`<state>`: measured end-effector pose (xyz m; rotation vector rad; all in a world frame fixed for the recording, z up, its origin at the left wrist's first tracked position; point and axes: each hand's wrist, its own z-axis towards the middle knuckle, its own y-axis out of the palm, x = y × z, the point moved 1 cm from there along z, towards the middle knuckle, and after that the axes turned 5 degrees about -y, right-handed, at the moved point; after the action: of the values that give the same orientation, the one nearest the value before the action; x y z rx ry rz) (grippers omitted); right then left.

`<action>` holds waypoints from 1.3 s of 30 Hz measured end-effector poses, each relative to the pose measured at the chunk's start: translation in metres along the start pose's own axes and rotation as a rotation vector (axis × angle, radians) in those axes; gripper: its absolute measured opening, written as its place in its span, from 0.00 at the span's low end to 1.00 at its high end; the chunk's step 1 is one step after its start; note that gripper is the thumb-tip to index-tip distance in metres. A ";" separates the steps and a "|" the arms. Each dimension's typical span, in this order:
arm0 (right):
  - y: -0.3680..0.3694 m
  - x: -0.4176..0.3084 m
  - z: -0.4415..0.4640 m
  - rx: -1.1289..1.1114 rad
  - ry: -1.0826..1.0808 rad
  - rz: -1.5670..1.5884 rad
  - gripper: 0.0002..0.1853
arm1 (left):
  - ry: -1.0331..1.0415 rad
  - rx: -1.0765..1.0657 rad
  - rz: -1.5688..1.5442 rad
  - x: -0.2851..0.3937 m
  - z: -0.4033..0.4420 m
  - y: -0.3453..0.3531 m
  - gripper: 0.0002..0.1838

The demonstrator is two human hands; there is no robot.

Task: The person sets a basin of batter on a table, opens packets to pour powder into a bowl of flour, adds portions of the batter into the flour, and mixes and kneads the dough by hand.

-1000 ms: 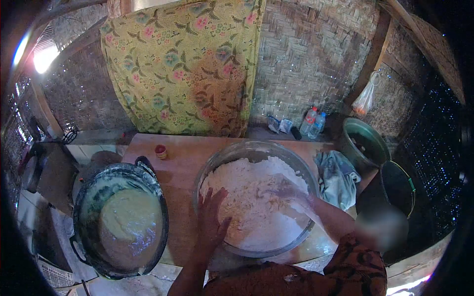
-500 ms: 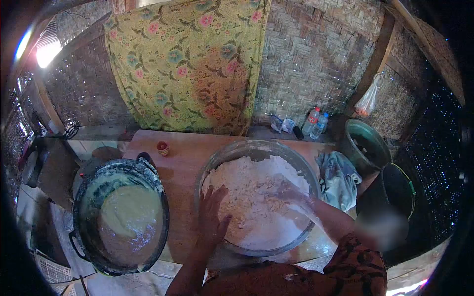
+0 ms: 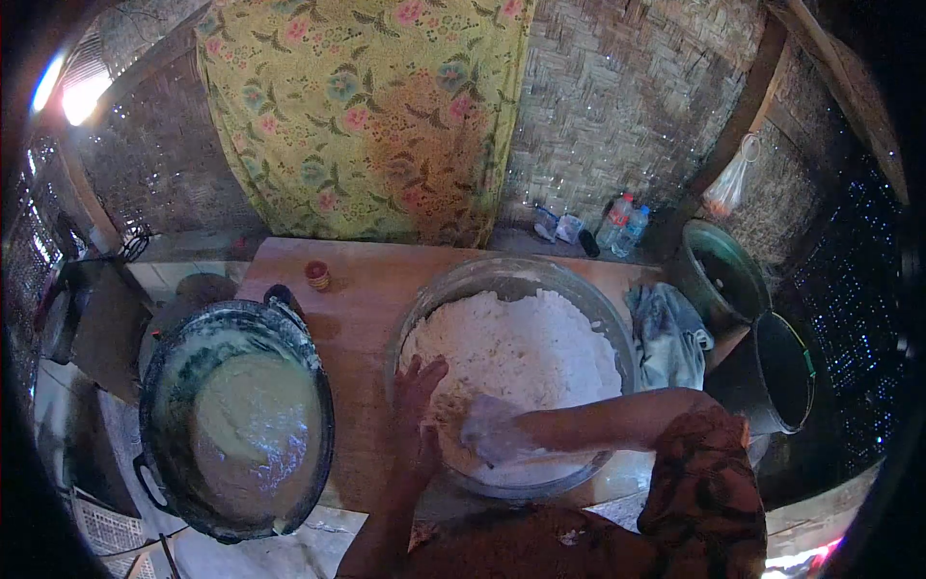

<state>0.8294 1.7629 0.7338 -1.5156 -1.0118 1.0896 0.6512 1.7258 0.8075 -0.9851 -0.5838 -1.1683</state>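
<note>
A wide metal basin (image 3: 632, 357) on the wooden table holds white flour (image 3: 569, 338) with a yellowish, crumbly patch (image 3: 449, 405) at its left. My left hand (image 3: 420, 396) rests against the basin's left rim, fingers spread. Coated in flour, my right hand (image 3: 494, 431) is pushed into the mixture at the lower left of the basin, close to my left hand; its fingers are blurred and partly buried.
To the left stands a black tub (image 3: 328, 415) with pale batter (image 3: 256, 415). A small red cup (image 3: 317, 275) sits behind it. Right of the basin are a grey cloth (image 3: 666, 338), a green bucket (image 3: 723, 265) and a black bucket (image 3: 781, 372). Bottles (image 3: 632, 230) stand at the back.
My right hand has moved from the basin's right-centre to its lower left, towards my left hand. My left hand stays at the rim. The view has shifted slightly.
</note>
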 end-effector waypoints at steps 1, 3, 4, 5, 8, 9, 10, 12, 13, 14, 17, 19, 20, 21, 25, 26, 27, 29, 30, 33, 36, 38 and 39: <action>-0.001 0.009 0.009 -0.027 0.008 0.023 0.16 | -0.007 -0.007 -0.005 -0.002 0.000 0.000 0.41; -0.007 0.027 0.029 -0.065 0.072 0.105 0.17 | -0.017 -0.013 -0.010 -0.007 0.000 0.001 0.41; -0.011 0.037 0.039 -0.074 0.101 0.125 0.17 | -0.002 0.002 -0.001 -0.009 0.000 0.003 0.41; -0.016 0.046 0.049 -0.084 0.132 0.138 0.18 | 0.014 0.020 0.009 -0.010 -0.001 0.004 0.41; -0.029 0.066 0.075 -0.092 0.189 0.168 0.19 | -0.008 -0.012 0.067 -0.005 0.001 0.002 0.40; -0.031 0.069 0.083 -0.096 0.198 0.178 0.19 | -0.009 -0.007 0.070 -0.004 0.001 0.003 0.40; -0.034 0.069 0.088 -0.103 0.206 0.189 0.19 | -0.020 -0.023 0.115 -0.004 0.002 0.004 0.40; -0.036 0.065 0.092 -0.113 0.202 0.213 0.20 | -0.034 -0.040 0.162 -0.001 0.002 0.004 0.39; -0.036 0.061 0.090 -0.119 0.194 0.226 0.20 | -0.019 -0.062 0.179 0.000 0.002 0.003 0.39; -0.036 0.056 0.081 -0.120 0.177 0.235 0.21 | -0.001 -0.084 0.195 0.002 0.003 0.003 0.39; -0.037 0.036 0.035 -0.115 0.136 0.301 0.22 | -0.032 -0.100 0.173 0.001 0.001 0.003 0.39; -0.042 0.029 -0.006 -0.070 0.150 0.369 0.23 | -0.012 -0.083 0.165 -0.002 0.000 0.005 0.39; -0.045 0.029 -0.023 -0.038 0.167 0.401 0.23 | 0.006 -0.068 0.165 -0.003 0.000 0.007 0.39; -0.048 0.030 -0.038 0.000 0.190 0.437 0.24 | 0.010 -0.069 0.160 -0.002 0.001 0.007 0.39; -0.047 0.061 -0.062 0.020 0.304 0.396 0.25 | 0.020 -0.078 0.179 -0.002 0.000 0.008 0.39; -0.044 0.072 -0.060 -0.010 0.334 0.349 0.25 | 0.022 -0.068 0.192 -0.003 0.000 0.008 0.39; -0.040 0.086 -0.057 -0.033 0.362 0.309 0.25 | 0.022 -0.072 0.193 -0.002 0.002 0.007 0.39; -0.031 0.114 -0.050 -0.067 0.415 0.252 0.26 | -0.007 -0.089 0.172 0.002 0.003 0.004 0.39; -0.029 0.127 -0.046 -0.075 0.437 0.231 0.26 | -0.007 -0.091 0.175 0.000 0.004 0.004 0.39; -0.032 0.153 -0.032 -0.092 0.487 0.192 0.27 | 0.013 -0.050 0.161 -0.002 0.004 0.005 0.39; -0.041 0.163 -0.008 -0.102 0.495 0.179 0.27 | -0.002 -0.055 0.126 -0.001 0.003 0.006 0.38; -0.051 0.163 0.015 -0.116 0.479 0.177 0.28 | -0.006 -0.047 0.148 -0.002 0.003 0.007 0.36; -0.055 0.159 0.025 -0.125 0.469 0.170 0.28 | 0.007 -0.040 0.150 0.000 0.003 0.005 0.36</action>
<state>0.8413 1.9305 0.7603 -1.8728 -0.6425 0.7379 0.6566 1.7289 0.8072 -1.0403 -0.4742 -1.0525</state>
